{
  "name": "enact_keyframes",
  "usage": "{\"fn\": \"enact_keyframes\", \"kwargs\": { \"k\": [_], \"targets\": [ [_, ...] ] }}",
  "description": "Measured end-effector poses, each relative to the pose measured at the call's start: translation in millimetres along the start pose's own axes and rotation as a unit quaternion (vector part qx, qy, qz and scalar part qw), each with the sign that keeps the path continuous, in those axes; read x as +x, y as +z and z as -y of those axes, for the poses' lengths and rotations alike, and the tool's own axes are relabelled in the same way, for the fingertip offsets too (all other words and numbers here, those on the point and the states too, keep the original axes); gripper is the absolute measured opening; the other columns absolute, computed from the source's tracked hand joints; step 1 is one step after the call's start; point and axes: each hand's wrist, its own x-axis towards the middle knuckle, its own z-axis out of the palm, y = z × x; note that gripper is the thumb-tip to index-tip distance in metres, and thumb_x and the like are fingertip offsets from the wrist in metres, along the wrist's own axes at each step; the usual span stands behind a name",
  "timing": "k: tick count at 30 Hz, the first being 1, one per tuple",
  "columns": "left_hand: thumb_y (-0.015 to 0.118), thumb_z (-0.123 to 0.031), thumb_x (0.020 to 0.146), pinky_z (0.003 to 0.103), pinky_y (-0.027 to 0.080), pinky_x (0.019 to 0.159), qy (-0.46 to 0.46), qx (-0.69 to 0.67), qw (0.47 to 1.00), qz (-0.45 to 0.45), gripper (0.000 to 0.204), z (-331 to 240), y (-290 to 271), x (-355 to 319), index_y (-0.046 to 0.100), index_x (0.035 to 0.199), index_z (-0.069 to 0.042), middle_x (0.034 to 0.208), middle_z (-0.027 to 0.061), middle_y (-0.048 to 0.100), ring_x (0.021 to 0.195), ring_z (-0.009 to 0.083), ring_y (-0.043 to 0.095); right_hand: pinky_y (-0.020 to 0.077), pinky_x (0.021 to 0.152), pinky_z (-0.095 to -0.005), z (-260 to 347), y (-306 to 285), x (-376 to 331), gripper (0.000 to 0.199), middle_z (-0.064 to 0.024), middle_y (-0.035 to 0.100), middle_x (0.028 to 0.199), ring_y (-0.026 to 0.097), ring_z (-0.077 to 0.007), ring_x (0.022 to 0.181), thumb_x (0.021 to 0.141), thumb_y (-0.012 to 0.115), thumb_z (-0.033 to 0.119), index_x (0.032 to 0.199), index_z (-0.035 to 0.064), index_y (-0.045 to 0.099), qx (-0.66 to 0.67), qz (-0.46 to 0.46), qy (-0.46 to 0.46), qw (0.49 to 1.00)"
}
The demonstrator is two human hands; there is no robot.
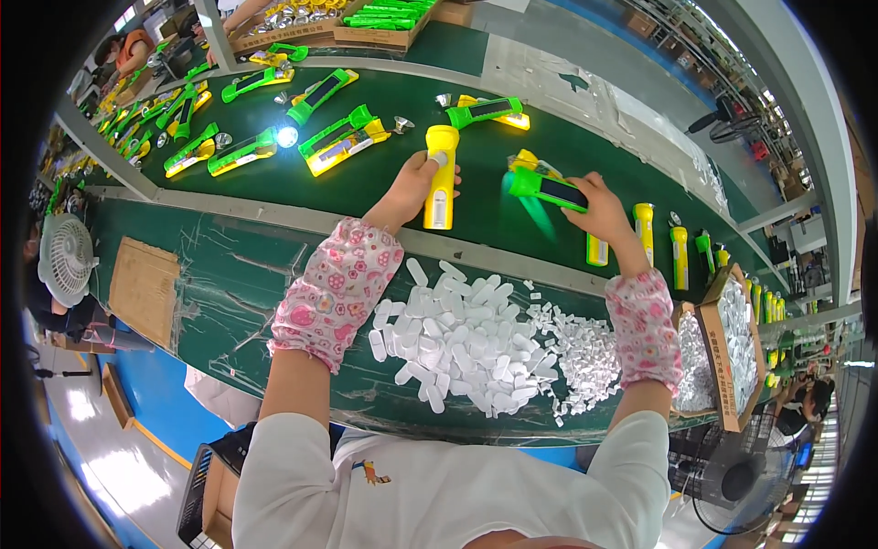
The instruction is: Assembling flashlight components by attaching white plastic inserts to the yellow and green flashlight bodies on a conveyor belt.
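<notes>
My left hand [409, 190] is closed around a yellow flashlight shell [440, 203], which stands upright in the picture with its wide head at the top. My right hand [602, 212] grips the end of a green flashlight shell [540, 187] with a dark panel on it. Yellow parts [534, 162] show just behind that green shell, and a green glow [540, 218] falls on the belt below it. Beyond my hands lies a green and yellow flashlight [487, 113] with a small silver reflector beside it. A lit flashlight [247, 151] lies opened farther left.
Before me the bench [229, 302] carries a heap of white oval pieces [457, 339] and a heap of smaller white bits [583, 357]. A cardboard box [721, 361] of silvery parts stands at the right. More flashlights ride the green belt [384, 87]; a white fan [67, 260] is far left.
</notes>
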Motion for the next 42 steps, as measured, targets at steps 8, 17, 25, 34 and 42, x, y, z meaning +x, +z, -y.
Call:
{"fn": "enact_keyframes", "kwargs": {
  "k": [8, 17, 25, 34, 42],
  "targets": [
    [0.047, -0.028, 0.099, 0.036, 0.056, 0.079, -0.003, 0.022, 0.998, 0.057, 0.037, 10.7, 17.7, -9.3, 0.042, 0.124, -0.001, 0.107, 0.0121, 0.059, 0.092, 0.0201, 0.062, 0.0489, 0.075, -0.0347, 10.7, -29.6, -85.6, 0.051, -0.0131, 0.055, 0.099, 0.059, -0.0283, 0.087, 0.070, 0.079, 0.008, 0.117, 0.0031, 0.060, 0.057, -0.134, 0.018, 0.989],
    [0.059, -0.024, 0.092, 0.041, 0.050, 0.084, 0.064, 0.416, 0.897, -0.135, 0.041, 34.4, -13.4, 34.5, 0.048, 0.121, 0.003, 0.118, 0.0190, 0.051, 0.098, 0.0314, 0.058, 0.0463, 0.077, -0.0308, 62.4, -26.0, -94.8, 0.050, -0.0103, 0.055, 0.099, 0.058, -0.0229, 0.086, 0.071, 0.082, 0.011, 0.115, 0.0007, 0.060, 0.151, -0.175, 0.025, 0.973],
    [0.040, -0.057, 0.096, 0.039, 0.043, 0.095, -0.063, -0.157, 0.983, 0.066, 0.065, 19.3, 114.0, -85.8, 0.048, 0.122, 0.002, 0.127, 0.0148, 0.055, 0.114, 0.0264, 0.054, 0.0489, 0.072, -0.0351, 125.3, -5.9, -87.0, 0.047, -0.0138, 0.057, 0.091, 0.060, -0.0278, 0.080, 0.072, 0.082, 0.022, 0.109, 0.0014, 0.061, 0.195, -0.217, 0.074, 0.954],
    [0.041, -0.032, 0.101, 0.046, 0.045, 0.100, -0.098, -0.342, 0.934, 0.040, 0.038, 13.5, 86.7, -87.5, 0.049, 0.125, -0.004, 0.113, 0.0141, 0.059, 0.108, 0.0308, 0.057, 0.0491, 0.077, -0.0307, 116.4, 16.2, -126.2, 0.027, -0.0082, 0.057, 0.106, 0.060, -0.0200, 0.097, 0.085, 0.065, 0.002, 0.111, 0.0053, 0.059, 0.279, 0.015, -0.050, 0.959],
    [0.055, -0.035, 0.095, 0.042, 0.051, 0.089, -0.100, -0.448, 0.877, 0.146, 0.042, 21.4, 80.3, -78.6, 0.050, 0.125, -0.005, 0.113, 0.0173, 0.059, 0.101, 0.0273, 0.060, 0.0468, 0.079, -0.0384, 112.8, 62.5, -133.0, 0.017, -0.0081, 0.058, 0.088, 0.056, -0.0283, 0.092, 0.079, 0.067, 0.007, 0.095, 0.0068, 0.063, 0.135, 0.070, -0.072, 0.986]
  ]
}}
